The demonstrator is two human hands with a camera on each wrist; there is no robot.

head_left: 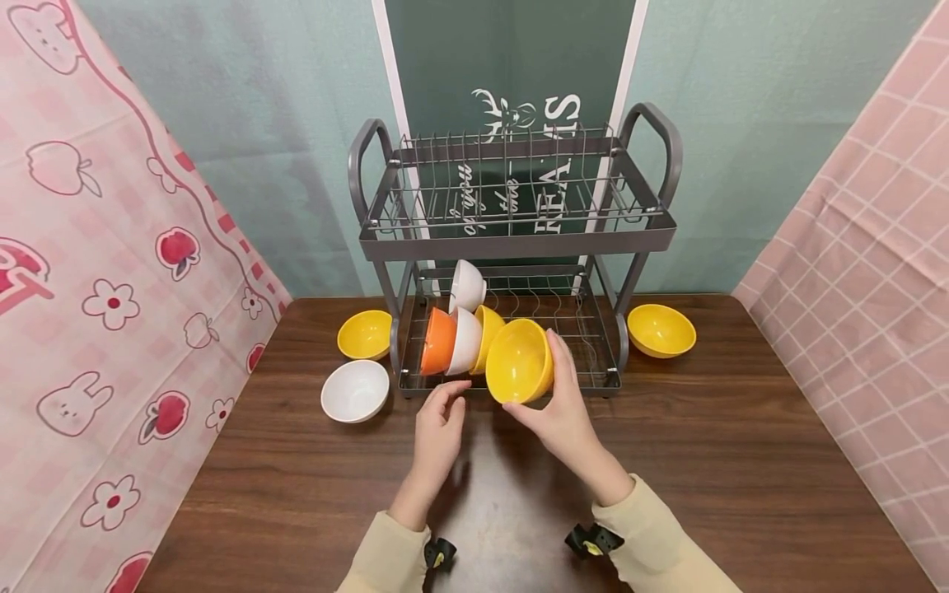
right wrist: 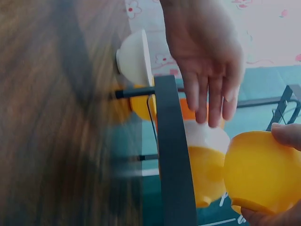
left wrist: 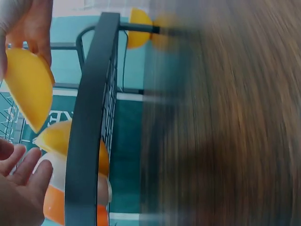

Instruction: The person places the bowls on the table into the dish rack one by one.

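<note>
- One brown wood-grain bench (head_left: 296,502) carries everything, with pink patterned cloth (head_left: 111,247) along its left side.
- Grey two-tier rack (head_left: 519,245) stands at the back of the bench, its upper tier of wire slots above a lower wire tier.
- Right hand (head_left: 561,408) is clamped on the held yellow bowl, thumb at the lower rim and fingers round the far side.
- Left hand (head_left: 439,428) has its fingers extended and grips nothing; it is near the lower tier's front edge, and whether it touches the rack I cannot tell.
- Held yellow bowl (head_left: 517,362) is tilted, hollow side toward the person, in front of the lower tier and just right of the row there.
- That row leans on edge: orange bowl (head_left: 439,342), white bowl (head_left: 465,342), second yellow bowl (head_left: 486,329); another white bowl (head_left: 467,287) is tilted behind them.
- On the bench, a yellow bowl (head_left: 365,334) and a white one (head_left: 354,391) sit upright left of the rack, one more yellow bowl (head_left: 662,331) right of it.
</note>
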